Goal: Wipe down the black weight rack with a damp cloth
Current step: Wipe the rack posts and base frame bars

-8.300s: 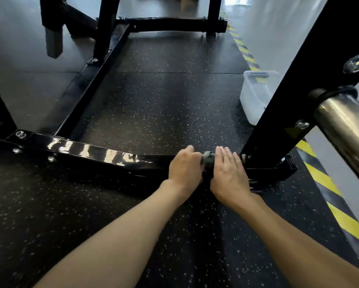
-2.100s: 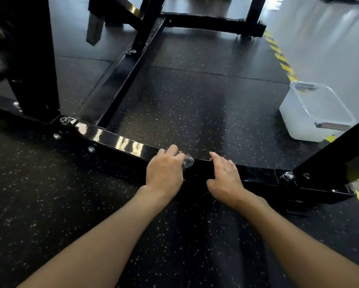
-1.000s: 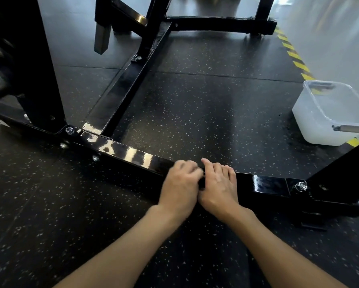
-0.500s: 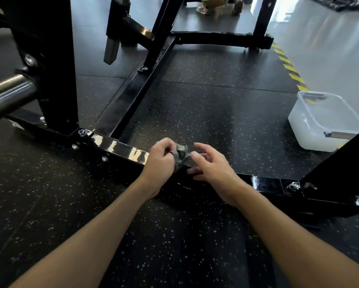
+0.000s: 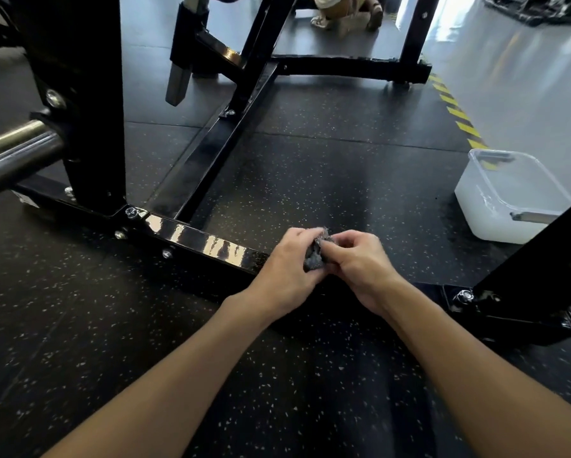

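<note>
The black weight rack's low front base bar (image 5: 198, 241) runs across the floor from left to right, its top glossy and wet-looking. A small dark grey cloth (image 5: 314, 256) is bunched between both hands just above the bar's middle. My left hand (image 5: 289, 269) curls around the cloth's left side. My right hand (image 5: 360, 264) pinches its right side with fingertips. Most of the cloth is hidden inside the two hands.
A black upright (image 5: 79, 104) with a steel peg (image 5: 13, 157) stands at the left. A second upright (image 5: 541, 266) rises at the right. A clear plastic tub of water (image 5: 505, 200) sits on the speckled rubber floor (image 5: 327, 166). A person's feet (image 5: 343, 11) show at the far end.
Both hands have lifted off the base bar and now hold the cloth bunched between them. Over the earlier frames the hands moved leftward along the bar, and the view tilted up.
</note>
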Demonstrator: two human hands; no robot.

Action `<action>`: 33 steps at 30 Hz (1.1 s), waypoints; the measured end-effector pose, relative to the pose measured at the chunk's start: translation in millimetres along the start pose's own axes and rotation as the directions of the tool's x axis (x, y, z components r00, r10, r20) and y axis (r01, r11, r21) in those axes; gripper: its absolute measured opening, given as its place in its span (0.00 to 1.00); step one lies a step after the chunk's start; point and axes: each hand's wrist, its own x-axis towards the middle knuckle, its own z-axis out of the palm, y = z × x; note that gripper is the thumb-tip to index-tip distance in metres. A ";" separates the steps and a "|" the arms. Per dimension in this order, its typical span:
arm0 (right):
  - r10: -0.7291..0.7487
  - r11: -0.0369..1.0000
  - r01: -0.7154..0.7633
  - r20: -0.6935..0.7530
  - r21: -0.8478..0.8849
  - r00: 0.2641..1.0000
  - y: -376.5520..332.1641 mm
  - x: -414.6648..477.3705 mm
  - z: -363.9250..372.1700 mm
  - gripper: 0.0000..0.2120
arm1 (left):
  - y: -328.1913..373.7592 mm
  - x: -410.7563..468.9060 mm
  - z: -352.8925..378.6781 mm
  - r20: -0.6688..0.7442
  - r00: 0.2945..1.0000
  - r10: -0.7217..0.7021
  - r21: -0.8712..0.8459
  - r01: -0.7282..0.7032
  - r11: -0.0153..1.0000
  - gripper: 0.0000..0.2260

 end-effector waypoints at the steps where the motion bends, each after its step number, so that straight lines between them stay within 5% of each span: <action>1: 0.012 1.000 -0.013 0.063 0.017 0.998 -0.8 -3.0 -2.1 0.01 | -2.5 0.2 1.6 -0.052 0.999 0.007 0.012 -0.007 1.000 0.22; 3: 0.048 0.998 -0.041 0.136 -0.050 0.990 1.2 -2.9 -10.6 0.06 | -7.5 -0.5 3.8 -0.106 0.994 0.016 0.037 -0.012 0.999 0.17; 7: -0.062 0.854 -0.013 -0.125 -0.520 0.990 24.4 11.7 -29.3 0.21 | -15.9 -0.6 29.3 -0.055 0.991 0.122 0.213 -0.108 0.971 0.14; 10: -0.123 0.745 0.007 -0.127 -0.667 0.984 42.4 9.2 -35.5 0.22 | -19.1 -5.6 63.5 0.058 0.968 0.243 0.322 -0.248 0.913 0.13; 15: -0.168 0.663 0.067 -0.061 -0.745 0.984 55.5 13.7 -38.7 0.26 | -40.3 -6.0 73.3 0.062 0.952 0.299 0.502 -0.288 0.816 0.13; 20: -0.199 0.525 0.105 -0.002 -0.845 0.980 58.4 15.8 -28.0 0.26 | -78.4 5.0 21.7 -0.104 0.980 0.169 0.655 -0.061 0.753 0.10; 23: -0.204 0.507 0.135 0.034 -0.852 0.978 58.8 17.3 -14.0 0.26 | -82.4 2.6 18.9 -0.170 0.980 0.104 0.674 0.039 0.737 0.11; 29: -0.189 0.447 0.154 0.075 -0.881 0.979 60.3 18.9 11.5 0.29 | -72.0 -23.9 28.0 -0.036 0.972 0.230 0.665 -0.148 0.732 0.20; 33: -0.192 0.415 0.250 0.184 -0.875 0.964 62.3 18.1 28.4 0.30 | -100.6 -13.0 0.4 -0.224 0.966 0.131 0.645 0.046 0.763 0.19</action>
